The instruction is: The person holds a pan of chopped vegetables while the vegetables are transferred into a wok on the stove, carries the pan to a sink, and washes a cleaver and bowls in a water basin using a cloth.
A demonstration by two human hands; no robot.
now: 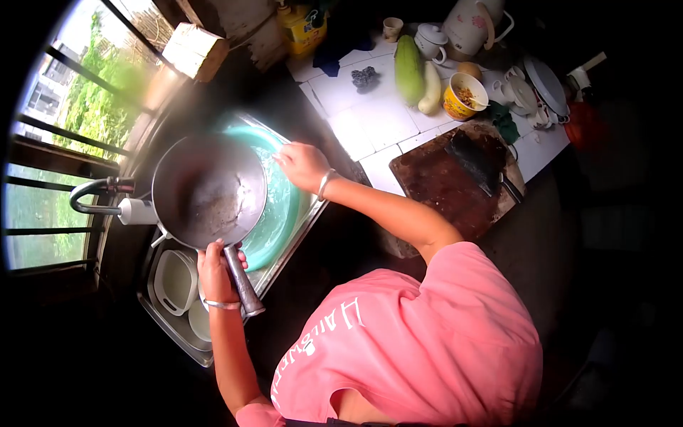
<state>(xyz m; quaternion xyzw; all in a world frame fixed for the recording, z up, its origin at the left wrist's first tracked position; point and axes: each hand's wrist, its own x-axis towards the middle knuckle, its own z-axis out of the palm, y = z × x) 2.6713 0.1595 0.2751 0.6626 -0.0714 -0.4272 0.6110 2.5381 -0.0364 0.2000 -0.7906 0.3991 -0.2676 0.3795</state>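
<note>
A metal wok (206, 188) is tilted over a teal basin (290, 213) with water in it. My left hand (217, 274) is closed round the wok near the base of its handle, and the handle's end sticks out towards me. On the far right side of the wok, my right hand (304, 166) is above the basin, close to the wok's rim. Its fingers are curled together, and I cannot make out what they hold, if anything. A curved tap (96, 196) with a white fitting stands just left of the wok.
White containers (176, 281) sit in the sink's near compartment. To the right, a cutting board (434, 174) bears a dark cleaver (473, 164). Behind it on the tiled counter are a green gourd (409, 71), a yellow tub (462, 97), cups and a kettle (473, 28). A barred window is left.
</note>
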